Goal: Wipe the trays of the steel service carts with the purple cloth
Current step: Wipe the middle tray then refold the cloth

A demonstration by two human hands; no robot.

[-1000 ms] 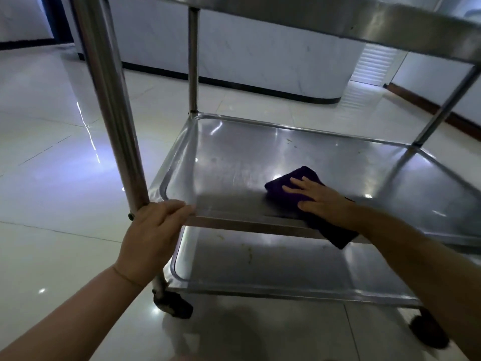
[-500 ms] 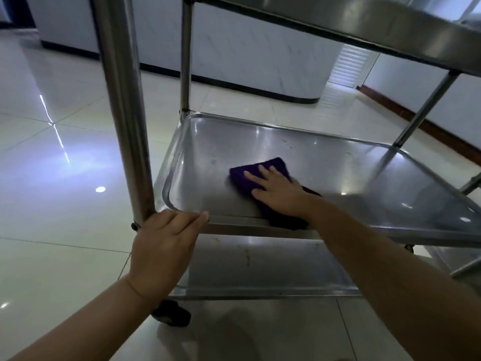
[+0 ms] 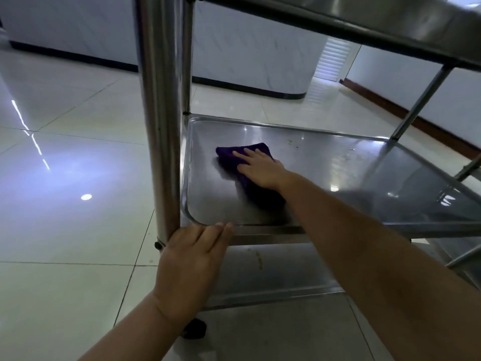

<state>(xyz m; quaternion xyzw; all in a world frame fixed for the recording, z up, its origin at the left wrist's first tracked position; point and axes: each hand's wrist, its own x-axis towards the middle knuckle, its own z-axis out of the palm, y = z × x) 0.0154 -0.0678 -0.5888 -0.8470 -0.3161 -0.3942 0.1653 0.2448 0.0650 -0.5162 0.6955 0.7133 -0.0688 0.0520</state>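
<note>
At the far left lies the glossy pale tiled floor (image 3: 65, 204), catching streaks of light. Next comes the thick upright steel post (image 3: 160, 121) at the cart's near left corner, with a black caster (image 3: 194, 328) below it.

Our left hand (image 3: 192, 259) rests on the near rim of the middle tray just beside that post, fingers straight and laid together over the edge, holding nothing. We judge it is there to steady the wheeled cart so it does not roll away under the wiping pressure.

Further right, the shallow rectangular stainless steel middle tray (image 3: 390, 183) stretches away toward the right, its long axis running left to right across our view. The folded purple microfibre cloth (image 3: 234, 155) lies flat in its left half, near the left wall but not touching it. The cloth's long axis runs diagonally, from the far left corner of the tray back toward our forearm at the near right, with the free end pointing away and to the left.

Our right hand (image 3: 260, 168) presses flat on the cloth, fingers extended and slightly spread, palm down rather than clutching, which we judge suits broad strokes. A few small specks (image 3: 292, 143) sit on the tray beyond the hand, not yet reached.

Below, the lower steel tray (image 3: 273, 272) shows a brownish smear, and the top tray's underside (image 3: 390, 19) crosses overhead at right.
</note>
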